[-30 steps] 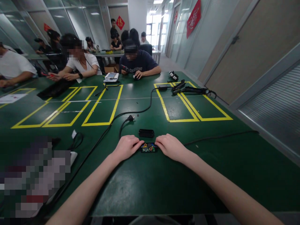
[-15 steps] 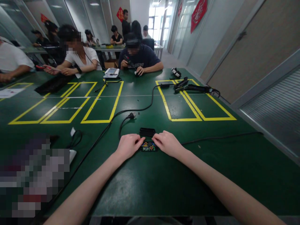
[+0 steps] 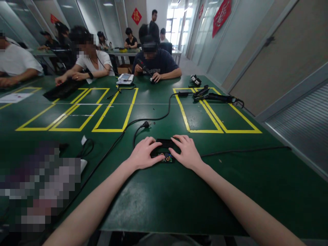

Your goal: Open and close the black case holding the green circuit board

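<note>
On the green table in front of me lies a shallow black cover, and just nearer to me a small circuit board with copper-coloured coils. My left hand is open, its index finger at the cover's left end and its thumb over the board's left part. From the other side my right hand has its fingers apart, fingertips by the cover's right end and thumb near the board's top edge. I cannot tell whether the fingertips touch the cover. Part of the board is hidden behind the left thumb.
A black cable with a plug lies beyond my left hand. Yellow tape rectangles mark the table. Black cabled gear lies at the far right, a white device farther back. Co-workers sit across the table. The lower-left area is blurred out.
My fingers have opened from their closed position beside the circuit board and reached forward to the cover's ends. The left thumb now lies over the board. The view has shifted slightly.
</note>
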Tool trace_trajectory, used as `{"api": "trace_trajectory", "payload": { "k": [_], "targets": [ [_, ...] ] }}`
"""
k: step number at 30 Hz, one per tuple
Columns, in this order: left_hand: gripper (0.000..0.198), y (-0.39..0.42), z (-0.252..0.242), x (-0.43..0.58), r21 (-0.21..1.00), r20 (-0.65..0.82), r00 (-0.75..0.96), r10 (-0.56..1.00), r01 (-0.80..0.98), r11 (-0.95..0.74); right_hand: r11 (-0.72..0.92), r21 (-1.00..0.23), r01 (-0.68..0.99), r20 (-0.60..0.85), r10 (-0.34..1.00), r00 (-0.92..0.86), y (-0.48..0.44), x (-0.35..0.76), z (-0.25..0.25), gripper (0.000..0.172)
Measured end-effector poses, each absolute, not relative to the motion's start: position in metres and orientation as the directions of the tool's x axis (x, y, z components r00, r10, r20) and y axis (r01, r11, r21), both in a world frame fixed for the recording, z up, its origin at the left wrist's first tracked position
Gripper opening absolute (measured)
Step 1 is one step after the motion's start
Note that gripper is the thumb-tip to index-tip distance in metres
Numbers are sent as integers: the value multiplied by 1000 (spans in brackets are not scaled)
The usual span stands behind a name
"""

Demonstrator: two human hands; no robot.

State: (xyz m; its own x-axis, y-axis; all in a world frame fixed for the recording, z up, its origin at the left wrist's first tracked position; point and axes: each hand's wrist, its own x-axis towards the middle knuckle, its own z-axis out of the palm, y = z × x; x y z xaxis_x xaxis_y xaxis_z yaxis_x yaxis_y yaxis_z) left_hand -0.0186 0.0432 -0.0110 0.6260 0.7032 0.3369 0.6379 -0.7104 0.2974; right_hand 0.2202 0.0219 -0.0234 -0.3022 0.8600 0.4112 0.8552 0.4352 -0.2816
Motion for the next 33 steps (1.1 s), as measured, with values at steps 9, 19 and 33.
{"api": "trace_trajectory", "payload": {
  "k": [9, 19, 33],
  "targets": [
    [55, 41, -16, -22, 269, 294, 737, 609, 548, -793, 458, -676, 577, 323, 888, -327, 22, 233, -25, 19],
    [54, 40, -17, -24, 263, 370, 722, 585, 522, -811, 438, -778, 450, 333, 895, -296, 20, 233, -23, 37],
    [55, 41, -16, -24, 378, 342, 659, 670, 556, -740, 391, -800, 456, 296, 917, -267, 25, 231, -25, 29]
  ]
}}
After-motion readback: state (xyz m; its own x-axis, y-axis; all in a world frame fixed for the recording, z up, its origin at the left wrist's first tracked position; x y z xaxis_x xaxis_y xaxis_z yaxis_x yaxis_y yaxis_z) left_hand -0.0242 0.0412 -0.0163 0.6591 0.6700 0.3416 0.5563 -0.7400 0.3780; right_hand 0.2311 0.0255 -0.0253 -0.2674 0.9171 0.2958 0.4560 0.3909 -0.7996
